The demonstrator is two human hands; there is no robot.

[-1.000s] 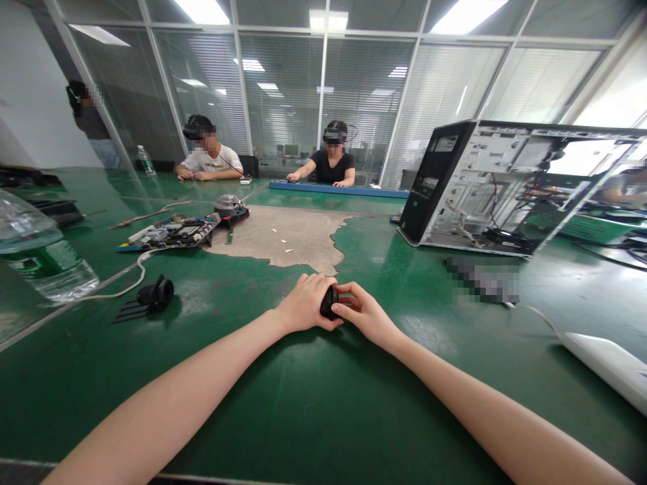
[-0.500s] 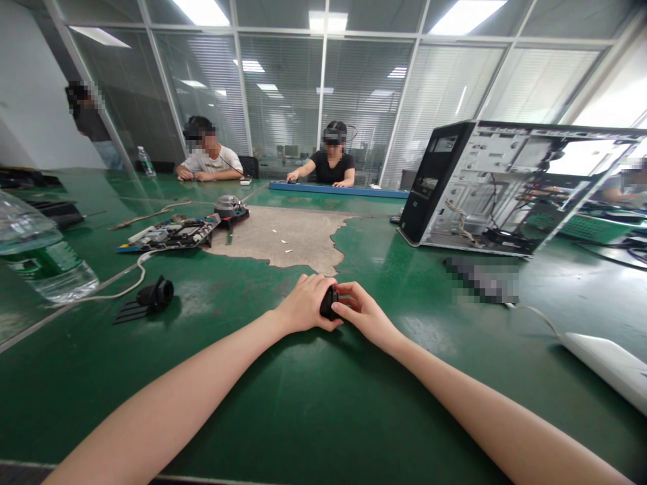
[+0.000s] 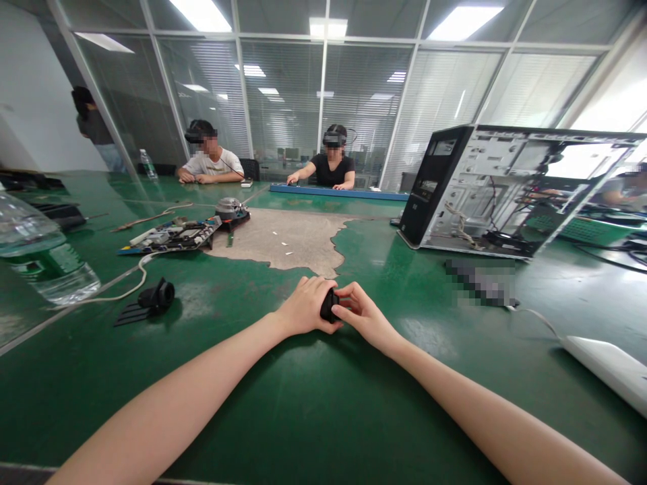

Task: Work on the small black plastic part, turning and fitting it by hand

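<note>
Both hands meet around a small black object [image 3: 328,305] just above the green table [image 3: 323,404], in the middle of the head view. My left hand [image 3: 308,306] wraps round its left side, fingers over the top and thumb below. From the right, my right hand [image 3: 361,310] pinches the same object between thumb and fingertips. Much of the object is hidden by the fingers. A black part with a round opening and flat prongs [image 3: 156,296] lies on the table to the left.
A water bottle [image 3: 45,256] and a circuit board [image 3: 174,236] are at the left. An open computer case [image 3: 439,188] stands at the right, with a white device [image 3: 604,364] nearer me. Two people [image 3: 215,162] [image 3: 331,165] sit across the table.
The whole view has shifted down very slightly. Both hands keep the same hold on the black object.
</note>
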